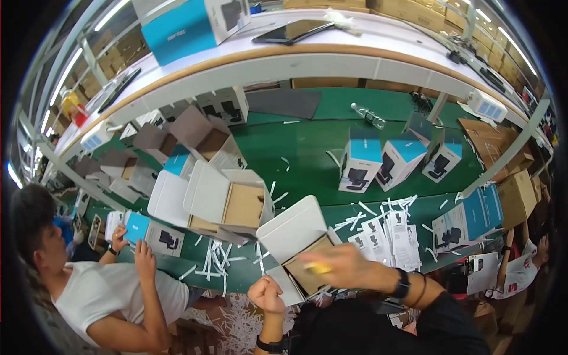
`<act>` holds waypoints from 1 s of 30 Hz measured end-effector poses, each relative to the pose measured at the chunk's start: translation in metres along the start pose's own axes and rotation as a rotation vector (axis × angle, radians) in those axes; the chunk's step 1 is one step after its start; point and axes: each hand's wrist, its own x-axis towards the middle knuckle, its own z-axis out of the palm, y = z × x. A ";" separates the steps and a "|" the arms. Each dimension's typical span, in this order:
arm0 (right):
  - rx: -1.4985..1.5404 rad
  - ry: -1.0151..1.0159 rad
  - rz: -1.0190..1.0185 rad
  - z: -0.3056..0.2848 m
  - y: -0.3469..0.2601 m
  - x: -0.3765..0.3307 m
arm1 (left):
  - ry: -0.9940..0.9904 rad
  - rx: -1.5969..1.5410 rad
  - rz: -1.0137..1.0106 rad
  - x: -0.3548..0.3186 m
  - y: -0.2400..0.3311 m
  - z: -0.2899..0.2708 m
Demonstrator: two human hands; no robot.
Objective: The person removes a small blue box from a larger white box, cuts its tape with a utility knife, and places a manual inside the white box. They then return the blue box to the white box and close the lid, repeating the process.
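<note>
Right in front of me stands an open white cardboard box (294, 223), its lid raised and a brown cardboard insert (300, 273) inside. My right hand (346, 269), smeared by motion, is over the box opening with a small yellow object (319, 268) in its fingers; its kind does not show. Curled closed beside the box's near left flap is my left hand (266, 294); whether it pinches anything is hidden. Another open box (239, 204) with a brown insert adjoins on the left. Printed leaflets (399, 234) lie in piles to the right of my box.
Closed blue-and-white boxes (361, 160) stand at the back right, and a larger one (467, 219) nearer right. Paper strips (219, 260) litter the green table (284, 151). A clear bottle (368, 115) lies under the shelf (355, 62). A co-worker (112, 284) handles a box on the left.
</note>
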 end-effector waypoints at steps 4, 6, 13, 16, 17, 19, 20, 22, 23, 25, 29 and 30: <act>0.176 0.380 0.435 -0.018 0.027 -0.088 | -0.124 -0.231 -0.124 0.005 -0.002 -0.016; 0.279 0.505 0.824 -0.008 0.030 -0.115 | -0.188 -0.039 -0.040 0.020 0.014 0.021; 0.118 0.106 0.896 0.030 0.023 -0.120 | -1.016 0.930 0.322 0.001 0.039 0.081; 0.279 0.069 0.955 0.015 0.020 -0.126 | -1.040 0.907 0.277 0.008 0.022 0.080; 0.294 0.017 0.949 0.005 0.016 -0.125 | -1.042 0.900 0.255 0.008 0.018 0.080; 0.325 -0.089 0.928 -0.017 0.014 -0.111 | -1.059 0.946 0.279 -0.001 0.014 0.080; 0.326 -0.086 0.930 -0.022 0.019 -0.110 | -1.070 0.992 0.310 -0.006 0.014 0.078; 0.165 -0.192 0.834 -0.033 0.029 -0.112 | -1.081 1.040 0.340 -0.012 0.011 0.076; 0.085 -0.248 0.784 -0.036 0.032 -0.112 | -1.063 1.028 0.363 -0.015 0.009 0.075; 0.075 -0.258 0.769 -0.042 0.033 -0.110 | -1.023 1.005 0.408 -0.019 0.005 0.075; 0.080 -0.310 0.745 -0.051 0.036 -0.103 | -0.988 0.970 0.395 -0.022 0.005 0.072; 0.106 -0.342 0.752 -0.052 0.037 -0.102 | -0.985 0.971 0.392 -0.022 0.005 0.072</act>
